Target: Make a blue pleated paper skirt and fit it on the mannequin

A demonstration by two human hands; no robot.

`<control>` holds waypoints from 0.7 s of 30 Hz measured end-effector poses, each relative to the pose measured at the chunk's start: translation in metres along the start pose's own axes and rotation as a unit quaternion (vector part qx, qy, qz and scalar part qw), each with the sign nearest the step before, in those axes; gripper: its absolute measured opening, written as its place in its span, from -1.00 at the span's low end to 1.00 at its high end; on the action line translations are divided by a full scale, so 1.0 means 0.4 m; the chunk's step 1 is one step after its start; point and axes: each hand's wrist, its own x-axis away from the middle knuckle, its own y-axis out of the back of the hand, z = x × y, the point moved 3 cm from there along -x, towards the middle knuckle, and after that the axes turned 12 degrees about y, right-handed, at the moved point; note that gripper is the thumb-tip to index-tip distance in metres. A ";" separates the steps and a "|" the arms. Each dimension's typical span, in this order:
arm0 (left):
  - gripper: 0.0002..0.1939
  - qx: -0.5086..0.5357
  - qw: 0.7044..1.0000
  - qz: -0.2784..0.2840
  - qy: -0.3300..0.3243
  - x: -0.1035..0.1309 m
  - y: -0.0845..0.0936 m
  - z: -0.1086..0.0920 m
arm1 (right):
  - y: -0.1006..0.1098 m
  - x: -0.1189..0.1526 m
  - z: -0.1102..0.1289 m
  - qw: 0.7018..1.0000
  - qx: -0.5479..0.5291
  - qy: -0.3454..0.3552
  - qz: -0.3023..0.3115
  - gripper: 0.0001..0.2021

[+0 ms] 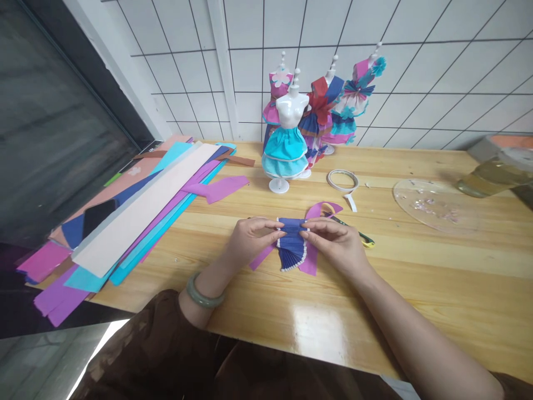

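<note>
Between both hands is a dark blue pleated paper strip [291, 242] with white edging; its lower end fans out to one side. My left hand [255, 240] pinches its left edge between thumb and forefinger. On the opposite edge, my right hand [338, 242] has a like pinch. Purple paper pieces [308, 265] lie on the table under and around the strip, and one curls up behind my right hand. A cutter with a yellow end [367, 241] lies partly hidden behind that hand.
Behind stands a white mannequin [292, 108] in a turquoise tiered skirt, with several dressed mannequins at the wall. Coloured paper sheets [145, 205] and a dark phone [99, 218] lie left. A tape roll [342, 180], clear plate [433, 214] and glass of yellowish liquid [495, 176] are right.
</note>
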 end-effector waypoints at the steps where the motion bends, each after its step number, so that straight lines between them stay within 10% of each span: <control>1: -0.83 -0.001 1.000 -0.003 0.003 0.000 0.000 0.000 | 0.000 0.000 -0.001 1.000 -0.008 -0.006 -0.001 -0.85; 21: -0.89 0.053 0.998 -0.013 -0.039 -0.002 0.004 -0.007 | 0.003 -0.001 0.004 1.000 -0.025 0.013 -0.007 -0.89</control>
